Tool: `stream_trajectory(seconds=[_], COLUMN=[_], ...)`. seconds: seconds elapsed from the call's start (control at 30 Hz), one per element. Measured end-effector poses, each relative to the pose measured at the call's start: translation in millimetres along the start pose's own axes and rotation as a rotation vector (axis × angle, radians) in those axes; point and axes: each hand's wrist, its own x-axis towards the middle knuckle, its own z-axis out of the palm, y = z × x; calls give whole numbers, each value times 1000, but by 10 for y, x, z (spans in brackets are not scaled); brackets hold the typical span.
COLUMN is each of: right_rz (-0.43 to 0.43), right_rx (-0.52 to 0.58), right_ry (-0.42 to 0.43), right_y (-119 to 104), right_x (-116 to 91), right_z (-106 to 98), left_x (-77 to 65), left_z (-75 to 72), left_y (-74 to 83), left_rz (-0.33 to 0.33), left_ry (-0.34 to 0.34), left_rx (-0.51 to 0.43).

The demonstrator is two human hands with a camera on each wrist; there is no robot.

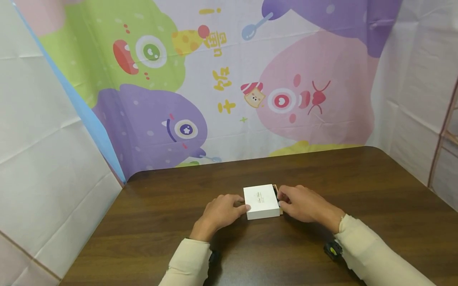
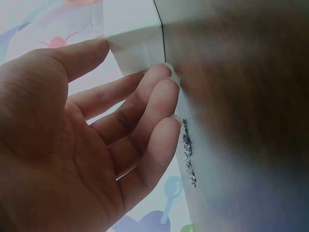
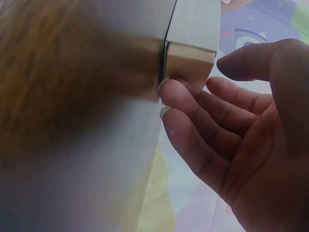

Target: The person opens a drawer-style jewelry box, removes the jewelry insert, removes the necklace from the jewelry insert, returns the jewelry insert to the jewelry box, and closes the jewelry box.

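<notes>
A flat white box (image 1: 260, 200) with small gold print on its lid lies on the brown table. At its right end a tan inner tray (image 3: 189, 62) sticks out a little way, with a dark inside showing at the gap. My left hand (image 1: 222, 210) holds the box's left end, thumb by the near corner and index finger farther back; its other fingers curl loosely beside the end in the left wrist view. With bent fingers and thumb, my right hand (image 1: 302, 202) grips at the protruding tray. The fingertips partly hide that end.
The dark wooden table (image 1: 161, 254) runs back to a hanging cloth (image 1: 229, 131) printed with cartoon monsters. Pale fabric walls (image 1: 43, 131) flank both sides. A black wrist device (image 1: 333, 250) sits under the right sleeve.
</notes>
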Motion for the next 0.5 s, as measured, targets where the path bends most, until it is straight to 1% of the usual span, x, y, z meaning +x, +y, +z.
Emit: stream_trajectory(seconds=[0.33,0.5], right_rz=[-47,-54], right_rx=[4,7], right_ry=[16,15], right_y=[1,4], right_x=[0,6], right_z=[4,16], left_x=[10,12], left_z=[1,-1], left_y=[5,7], left_rz=[9,9], left_ry=[5,4], left_rx=[6,3])
